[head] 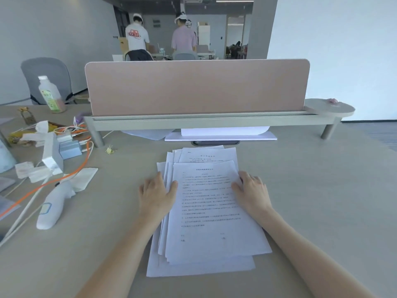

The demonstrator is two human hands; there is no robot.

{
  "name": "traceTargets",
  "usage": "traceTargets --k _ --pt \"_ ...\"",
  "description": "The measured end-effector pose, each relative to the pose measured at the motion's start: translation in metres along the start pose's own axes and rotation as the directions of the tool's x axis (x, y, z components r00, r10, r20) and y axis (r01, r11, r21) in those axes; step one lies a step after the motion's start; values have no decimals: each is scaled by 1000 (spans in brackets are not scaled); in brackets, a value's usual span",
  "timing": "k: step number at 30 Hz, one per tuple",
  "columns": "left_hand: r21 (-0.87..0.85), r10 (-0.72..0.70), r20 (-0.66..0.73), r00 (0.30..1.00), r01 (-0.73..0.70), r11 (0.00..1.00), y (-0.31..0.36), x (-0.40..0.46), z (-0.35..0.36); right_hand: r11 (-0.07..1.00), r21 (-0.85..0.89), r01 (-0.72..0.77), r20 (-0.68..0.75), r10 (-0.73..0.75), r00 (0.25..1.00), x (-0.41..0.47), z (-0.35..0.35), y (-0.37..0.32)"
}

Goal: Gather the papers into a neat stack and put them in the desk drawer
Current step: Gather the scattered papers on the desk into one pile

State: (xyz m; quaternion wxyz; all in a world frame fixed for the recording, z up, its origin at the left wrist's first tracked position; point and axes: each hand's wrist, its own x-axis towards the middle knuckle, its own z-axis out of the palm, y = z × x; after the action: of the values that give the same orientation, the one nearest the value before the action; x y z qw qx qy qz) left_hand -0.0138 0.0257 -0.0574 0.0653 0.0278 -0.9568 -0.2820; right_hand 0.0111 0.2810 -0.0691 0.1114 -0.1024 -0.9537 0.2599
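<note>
A loose pile of printed white papers (207, 214) lies on the beige desk (311, 190) right in front of me, its sheets fanned and askew. My left hand (156, 194) rests flat on the pile's left edge, fingers spread. On the right edge lies my right hand (251, 190), also flat with fingers apart. Neither hand grips a sheet. More white sheets (223, 134) lie farther back under the raised shelf. No drawer is in view.
A pink partition screen (197, 87) on a raised shelf (214, 121) blocks the desk's far side. Clutter fills the left: a bottle (51, 93), orange cables (81, 160), small boxes (68, 147), a white handheld device (53, 205). People stand in the background.
</note>
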Motion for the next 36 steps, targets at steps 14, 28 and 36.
traceTargets --k 14,28,36 --pt "-601 -67 97 993 112 791 13 -8 -14 943 309 -121 110 91 990 -11 -14 -11" --pt "-791 58 554 830 504 346 9 -6 -21 990 138 -17 185 -9 983 -12 -16 -17" --pt "-741 13 567 824 503 445 13 0 -9 947 315 -69 152 21 988 -10 -22 -13"
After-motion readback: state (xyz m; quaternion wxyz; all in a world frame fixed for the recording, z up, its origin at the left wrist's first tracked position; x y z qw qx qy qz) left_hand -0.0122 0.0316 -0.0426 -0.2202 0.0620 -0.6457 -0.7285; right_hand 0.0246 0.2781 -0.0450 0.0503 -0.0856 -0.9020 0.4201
